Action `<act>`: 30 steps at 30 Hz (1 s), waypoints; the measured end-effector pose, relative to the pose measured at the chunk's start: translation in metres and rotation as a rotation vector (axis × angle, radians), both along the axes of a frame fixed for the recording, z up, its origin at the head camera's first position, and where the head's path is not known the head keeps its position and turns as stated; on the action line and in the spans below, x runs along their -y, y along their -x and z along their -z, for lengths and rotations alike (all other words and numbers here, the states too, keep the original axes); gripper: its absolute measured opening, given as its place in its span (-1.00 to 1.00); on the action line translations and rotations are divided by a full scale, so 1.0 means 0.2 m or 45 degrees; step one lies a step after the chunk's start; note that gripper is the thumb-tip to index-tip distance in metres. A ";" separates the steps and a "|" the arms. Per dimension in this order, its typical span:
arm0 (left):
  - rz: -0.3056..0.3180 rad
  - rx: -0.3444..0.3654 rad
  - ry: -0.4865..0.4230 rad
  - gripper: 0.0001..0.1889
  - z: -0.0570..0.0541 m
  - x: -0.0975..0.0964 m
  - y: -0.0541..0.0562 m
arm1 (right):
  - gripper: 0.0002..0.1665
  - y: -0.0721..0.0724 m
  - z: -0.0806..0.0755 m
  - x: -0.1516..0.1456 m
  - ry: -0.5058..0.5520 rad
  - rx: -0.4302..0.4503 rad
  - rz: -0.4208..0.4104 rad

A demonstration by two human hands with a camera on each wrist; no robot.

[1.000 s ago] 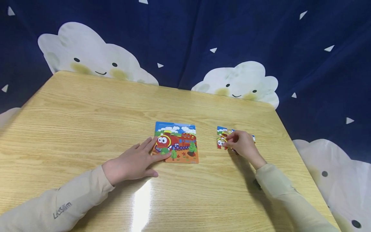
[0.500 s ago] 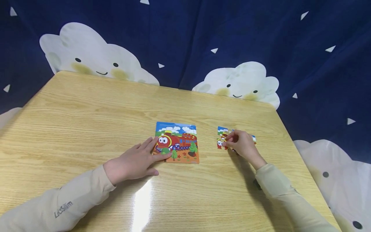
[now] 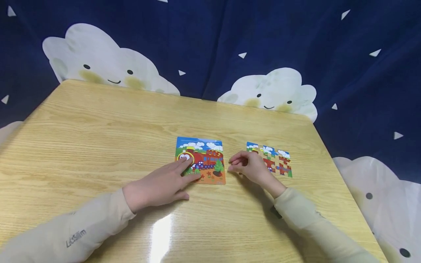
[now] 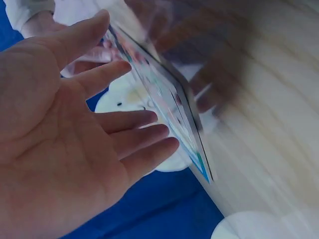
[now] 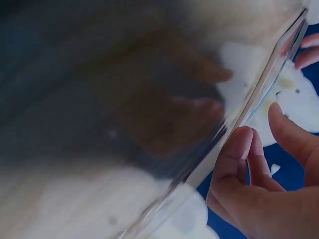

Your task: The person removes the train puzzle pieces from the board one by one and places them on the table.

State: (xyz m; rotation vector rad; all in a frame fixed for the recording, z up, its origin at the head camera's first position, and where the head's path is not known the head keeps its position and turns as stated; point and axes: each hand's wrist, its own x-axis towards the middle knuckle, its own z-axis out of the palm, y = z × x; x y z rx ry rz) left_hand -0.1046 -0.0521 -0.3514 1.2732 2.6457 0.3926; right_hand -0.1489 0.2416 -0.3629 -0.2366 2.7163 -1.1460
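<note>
My left hand (image 3: 159, 185) lies with its fingers spread over the left side of a train puzzle board (image 3: 210, 177), covering part of the engine's face. In the left wrist view the fingers (image 4: 142, 130) are nearly straight beside the board's face. Just right of the board, my right hand (image 3: 251, 168) has bent fingers, and its thumb stands apart from them. Nothing shows between thumb and fingertips in the right wrist view. Loose jigsaw pieces (image 3: 283, 153) with matching train art lie behind and to the right of this hand, which hides some of them.
The wooden table (image 3: 115, 124) extends around the board and pieces. A dark blue curtain (image 3: 197, 44) with smiling clouds hangs past its far edge. A bright reflection (image 3: 161, 237) shines near the front.
My right hand has moved left from the loose pieces toward the board, uncovering several pieces. My left hand has slid slightly right over the board.
</note>
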 end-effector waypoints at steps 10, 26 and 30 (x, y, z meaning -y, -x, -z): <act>0.054 0.103 0.013 -0.38 0.02 -0.06 -0.02 | -0.68 -0.03 0.01 0.18 -0.047 0.077 -0.079; 0.066 0.078 0.032 -0.35 0.02 -0.07 -0.02 | -0.63 -0.03 -0.02 0.20 -0.029 0.087 -0.107; 0.061 0.081 0.041 -0.36 0.02 -0.07 -0.02 | -0.68 -0.04 -0.03 0.20 0.032 0.069 -0.118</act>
